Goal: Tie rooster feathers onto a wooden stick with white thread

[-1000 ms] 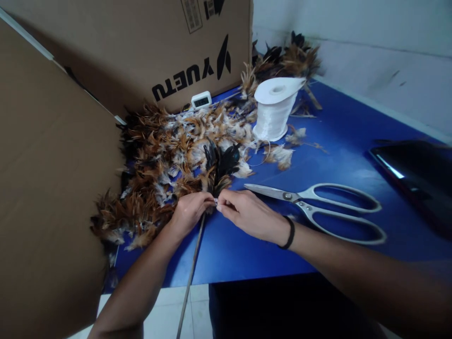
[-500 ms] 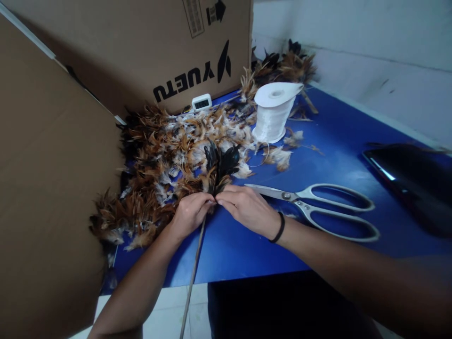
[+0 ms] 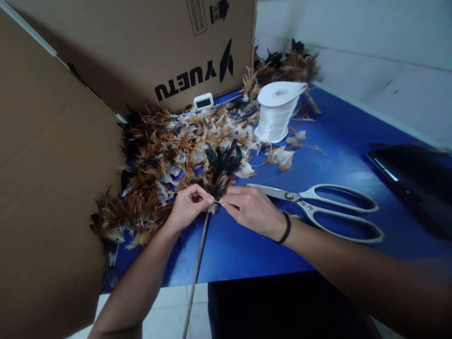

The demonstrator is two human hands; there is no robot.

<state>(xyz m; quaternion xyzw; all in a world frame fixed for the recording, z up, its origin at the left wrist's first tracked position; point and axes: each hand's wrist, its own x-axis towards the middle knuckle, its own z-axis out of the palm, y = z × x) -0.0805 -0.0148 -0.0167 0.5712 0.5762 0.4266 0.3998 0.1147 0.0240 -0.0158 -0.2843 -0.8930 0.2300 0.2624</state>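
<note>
A thin white string (image 3: 217,202) runs taut across the short gap between my hands. My left hand (image 3: 190,205) pinches one end of it, thumb against forefinger. My right hand (image 3: 251,211), with a black band on its wrist, is closed on the other end. Just behind my fingertips stands a tuft of dark, glossy feathers (image 3: 223,162) with brown ones at its base. From below the tuft a thin stick (image 3: 199,252) slants down over the table's front edge. Where tuft and stick meet is partly hidden by my fingers.
Brown and white feathers (image 3: 151,174) cover the left of the blue table (image 3: 339,141). A white ribbon spool (image 3: 277,115) stands behind my right hand. Large scissors (image 3: 300,197) and a dark phone (image 3: 409,183) lie to the right. Cardboard (image 3: 116,52) walls the back; a small digital clock (image 3: 204,101) sits before it.
My hands have drawn slightly apart, and the white string now shows between them. The dark feathers look more spread out. The whole view has shifted a little.
</note>
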